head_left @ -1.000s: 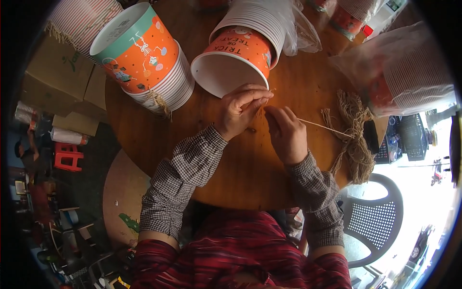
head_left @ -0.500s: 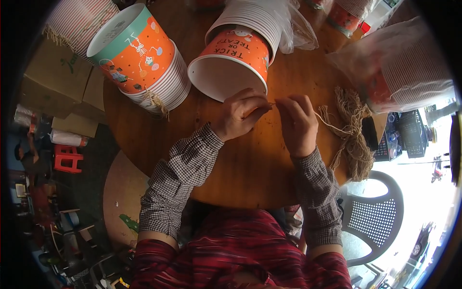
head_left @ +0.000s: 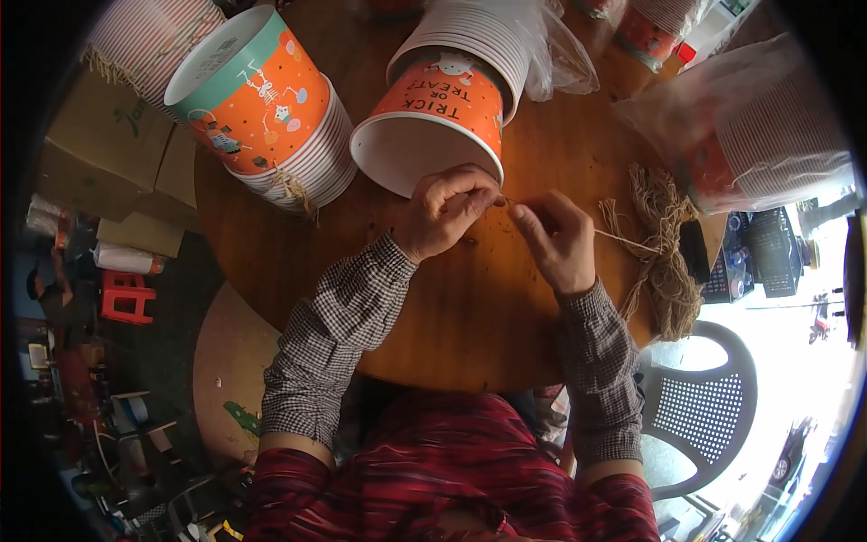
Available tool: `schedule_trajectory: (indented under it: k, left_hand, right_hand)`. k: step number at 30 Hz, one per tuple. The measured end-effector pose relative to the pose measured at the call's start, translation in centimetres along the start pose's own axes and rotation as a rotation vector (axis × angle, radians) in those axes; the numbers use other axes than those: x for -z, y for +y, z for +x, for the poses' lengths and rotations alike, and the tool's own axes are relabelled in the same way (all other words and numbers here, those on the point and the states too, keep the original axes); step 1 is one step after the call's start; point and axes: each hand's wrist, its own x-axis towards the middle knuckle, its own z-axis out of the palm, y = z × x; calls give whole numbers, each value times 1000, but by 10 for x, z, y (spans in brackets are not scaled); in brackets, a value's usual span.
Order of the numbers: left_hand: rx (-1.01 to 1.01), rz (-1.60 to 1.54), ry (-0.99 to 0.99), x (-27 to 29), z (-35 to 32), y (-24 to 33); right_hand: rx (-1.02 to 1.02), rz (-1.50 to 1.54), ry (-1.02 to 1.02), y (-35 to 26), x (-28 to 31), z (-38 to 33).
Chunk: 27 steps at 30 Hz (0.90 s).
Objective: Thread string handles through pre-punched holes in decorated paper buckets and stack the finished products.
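Observation:
Just below the rim of an orange paper bucket [head_left: 429, 149] lying on its side, my left hand [head_left: 445, 217] pinches one end of a thin twine strand [head_left: 627, 241]. My right hand [head_left: 560, 237] is close beside it, thumb and fingers closed on the same strand. A short, fine stretch shows between the two hands. From behind my right hand the strand runs to a loose bundle of tan twine [head_left: 666, 253] on the table. The bucket's open white mouth faces me, partly covered by my left hand. Whether the strand passes through the bucket is too small to tell.
An upright stack of orange and green buckets [head_left: 257, 99] with a twine handle stands at the left. More nested buckets [head_left: 479, 36] lie behind, near clear plastic wrap [head_left: 560, 54]. A bagged stack [head_left: 759, 135] is at the right. Below it stands a grey chair [head_left: 704, 411].
My right hand has turned, with its thumb now toward my left hand, and both hands have shifted slightly lower. The twine strand toward the bundle looks straighter. The lying bucket has moved a little.

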Motion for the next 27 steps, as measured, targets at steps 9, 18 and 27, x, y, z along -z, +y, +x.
schedule_trajectory:
  k: [9, 18, 27]
  left_hand:
    - [-63, 33, -8, -2, -1, -2]
    - [-55, 31, -42, -5, -1, -1]
    - [-146, 141, -119, -2, -1, 3]
  right_hand:
    - [-5, 62, 40, 0, -11, -2]
    - [12, 125, 24, 0, -9, -2]
    - [119, -52, 118, -5, -9, -4]
